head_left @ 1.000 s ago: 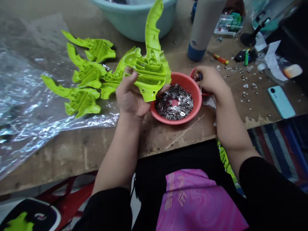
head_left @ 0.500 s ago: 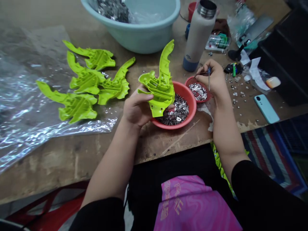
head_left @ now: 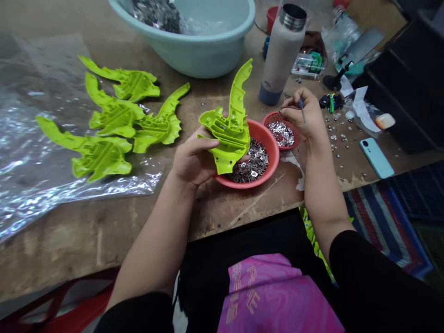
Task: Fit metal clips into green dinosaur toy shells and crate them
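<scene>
The left hand [head_left: 194,162] was closed around a green plastic part [head_left: 231,134], its fingers curled over the edge, and it held the part tilted just above a red bowl [head_left: 274,157]. The right hand [head_left: 307,120] was pinched shut on a thin pick [head_left: 303,111] with a blue top, above a small red basket [head_left: 266,121] just beside the bowl. The bowl and basket both held heaps of silvery metal pieces [head_left: 251,162], and more filled a teal basin [head_left: 180,62], so plenty of that stock remained. Four more green parts [head_left: 114,115] lay apart from the hands on a plastic sheet [head_left: 21,199], though I could not tell from here whether they had been worked on. Nothing fitted to the held part could be made out either. Loose metal studs [head_left: 338,136] lay scattered on the wooden table [head_left: 104,226], near a phone [head_left: 376,157] and a steel-topped bottle [head_left: 280,55].
</scene>
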### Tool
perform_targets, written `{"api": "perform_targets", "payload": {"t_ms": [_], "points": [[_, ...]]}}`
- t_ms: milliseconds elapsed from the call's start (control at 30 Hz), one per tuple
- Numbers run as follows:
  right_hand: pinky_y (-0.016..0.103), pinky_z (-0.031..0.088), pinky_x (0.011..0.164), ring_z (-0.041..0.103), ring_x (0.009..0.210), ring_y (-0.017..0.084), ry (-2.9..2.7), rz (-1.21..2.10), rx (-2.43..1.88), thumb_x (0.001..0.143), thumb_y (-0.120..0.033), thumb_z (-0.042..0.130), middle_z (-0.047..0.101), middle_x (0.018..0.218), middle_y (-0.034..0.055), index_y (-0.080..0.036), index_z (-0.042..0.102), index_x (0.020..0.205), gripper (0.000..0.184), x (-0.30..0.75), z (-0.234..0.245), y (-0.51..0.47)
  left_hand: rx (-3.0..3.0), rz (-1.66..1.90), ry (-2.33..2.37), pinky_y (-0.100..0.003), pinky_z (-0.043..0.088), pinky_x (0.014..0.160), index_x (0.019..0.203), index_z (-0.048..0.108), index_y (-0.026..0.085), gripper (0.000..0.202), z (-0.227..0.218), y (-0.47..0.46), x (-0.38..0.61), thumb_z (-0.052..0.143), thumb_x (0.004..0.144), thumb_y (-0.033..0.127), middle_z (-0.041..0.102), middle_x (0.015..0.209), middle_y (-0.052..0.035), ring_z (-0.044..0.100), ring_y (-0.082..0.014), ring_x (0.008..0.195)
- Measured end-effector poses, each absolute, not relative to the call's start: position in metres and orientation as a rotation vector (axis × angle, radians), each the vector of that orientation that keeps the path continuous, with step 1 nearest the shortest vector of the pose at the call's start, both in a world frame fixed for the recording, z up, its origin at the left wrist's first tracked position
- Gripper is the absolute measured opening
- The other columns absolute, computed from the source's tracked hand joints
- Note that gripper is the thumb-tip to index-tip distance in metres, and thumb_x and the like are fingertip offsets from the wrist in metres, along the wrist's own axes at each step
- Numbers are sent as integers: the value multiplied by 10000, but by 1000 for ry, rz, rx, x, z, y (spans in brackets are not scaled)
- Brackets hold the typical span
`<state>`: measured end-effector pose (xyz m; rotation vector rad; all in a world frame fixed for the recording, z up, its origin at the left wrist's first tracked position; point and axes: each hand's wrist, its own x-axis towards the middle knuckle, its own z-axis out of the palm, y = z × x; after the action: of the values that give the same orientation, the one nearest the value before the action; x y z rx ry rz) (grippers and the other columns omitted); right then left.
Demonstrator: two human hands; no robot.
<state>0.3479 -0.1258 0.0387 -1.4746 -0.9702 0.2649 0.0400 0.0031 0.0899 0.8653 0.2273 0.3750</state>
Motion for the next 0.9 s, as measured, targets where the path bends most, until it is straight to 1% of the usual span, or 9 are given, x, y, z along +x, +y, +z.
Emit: {"api": "perform_targets", "payload": {"t_ms": [67, 133, 267, 400, 500, 600, 667, 800, 900], "points": [[374, 632, 808, 711, 958, 200, -959, 308, -1401, 768, -335, 935, 764, 1099, 37, -282, 418, 919, 541, 348, 38, -125, 878, 368, 221, -678, 650, 1139, 1505, 633, 260, 804, 90, 4, 40, 758, 716, 174, 786, 1410, -130, 737, -436, 1367], [382, 646, 837, 728, 983, 203, -952, 341, -1351, 755, -327, 931, 781, 1145, 46, -283, 410, 921, 549, 345, 40, -125, 881, 366, 224, -685, 644, 1144, 1508, 633, 253, 801, 90, 4, 40, 753, 720, 173, 785, 1409, -133, 735, -436, 1367], [404, 668, 923, 755, 1003, 196, -933, 331, -1319, 755, -257, 885, 777, 1061, 22, -285, 389, 897, 516, 340, 42, -123, 894, 356, 228, -690, 643, 1135, 1510, 637, 263, 795, 90, 5, 41, 754, 727, 180, 796, 1369, -134, 731, -440, 1363], [413, 672, 916, 762, 973, 193, -942, 244, -1375, 743, -184, 868, 757, 994, 12, -284, 388, 867, 506, 343, 40, -121, 912, 355, 222, -662, 643, 1139, 1469, 664, 263, 748, 90, 5, 40, 749, 729, 193, 798, 1357, -128, 718, -430, 1379], [426, 669, 886, 762, 918, 208, -943, 151, -1503, 754, -179, 888, 748, 907, 24, -285, 407, 841, 501, 349, 36, -123, 921, 344, 211, -651, 638, 1147, 1420, 687, 240, 693, 92, 4, 39, 744, 730, 223, 799, 1341, -131, 701, -433, 1401], [433, 653, 848, 771, 893, 238, -923, 2, -1642, 790, -231, 913, 710, 815, 19, -288, 436, 820, 481, 352, 36, -126, 931, 311, 195, -655, 621, 1168, 1415, 688, 233, 679, 93, 3, 38, 735, 738, 252, 798, 1325, -130, 686, -437, 1422], [439, 644, 862, 788, 939, 265, -948, -108, -1718, 844, -296, 910, 693, 801, 23, -286, 457, 804, 454, 347, 41, -129, 941, 281, 187, -667, 599, 1193, 1452, 668, 235, 703, 93, 2, 37, 730, 752, 267, 797, 1317, -130, 684, -434, 1428], [454, 638, 947, 792, 1127, 299, -1133, -190, -1799, 1021, -467, 787, 743, 922, 72, -288, 514, 820, 384, 314, 65, -133, 946, 228, 212, -695, 570, 1224, 1543, 595, 236, 825, 94, 1, 36, 769, 738, 269, 797, 1328, -130, 695, -445, 1412], [456, 647, 976, 794, 1113, 276, -1261, -198, -1667, 1068, -587, 711, 786, 971, 72, -298, 491, 815, 442, 277, 78, -130, 934, 204, 247, -714, 591, 1190, 1576, 548, 235, 890, 95, -1, 36, 793, 721, 269, 787, 1372, -137, 708, -462, 1376]]}}
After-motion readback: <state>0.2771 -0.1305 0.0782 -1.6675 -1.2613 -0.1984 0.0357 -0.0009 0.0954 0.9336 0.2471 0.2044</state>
